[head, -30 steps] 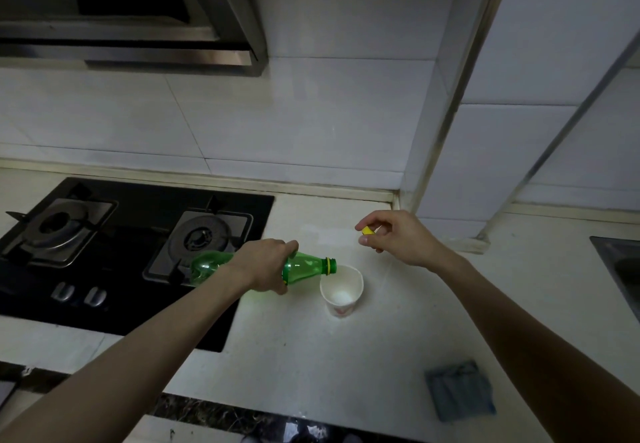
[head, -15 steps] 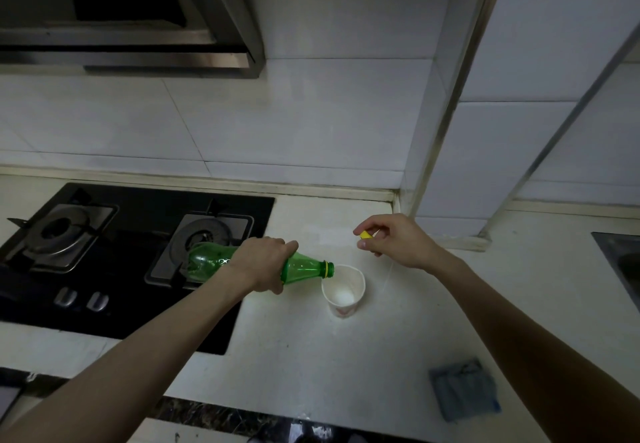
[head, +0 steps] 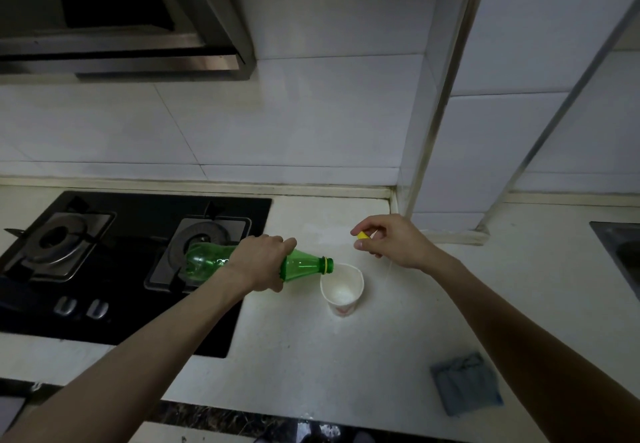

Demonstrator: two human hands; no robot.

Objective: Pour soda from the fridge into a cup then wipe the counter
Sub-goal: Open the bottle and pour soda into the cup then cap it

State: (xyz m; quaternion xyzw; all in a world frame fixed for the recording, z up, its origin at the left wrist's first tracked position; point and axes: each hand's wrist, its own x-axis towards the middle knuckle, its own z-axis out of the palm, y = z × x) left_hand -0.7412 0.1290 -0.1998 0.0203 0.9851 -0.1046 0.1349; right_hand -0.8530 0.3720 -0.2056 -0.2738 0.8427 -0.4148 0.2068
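A green soda bottle (head: 304, 264) lies nearly level in my left hand (head: 260, 261), which grips it round the middle. Its open mouth with a yellow ring sits at the left rim of a white paper cup (head: 342, 291) that stands on the pale counter (head: 298, 349). My right hand (head: 394, 243) hovers just behind and right of the cup and pinches the yellow bottle cap (head: 362, 235) between thumb and fingers. A grey-blue cloth (head: 465, 383) lies folded on the counter at the front right, beside my right forearm.
A black two-burner gas hob (head: 114, 269) fills the counter's left side, under a range hood (head: 117, 19). A tiled wall column (head: 446, 103) juts out behind the cup. A steel sink edge (head: 620, 252) shows at the far right.
The bottle's base has tipped a little higher and its mouth has come to the cup's rim. My right hand with the cap has barely shifted.
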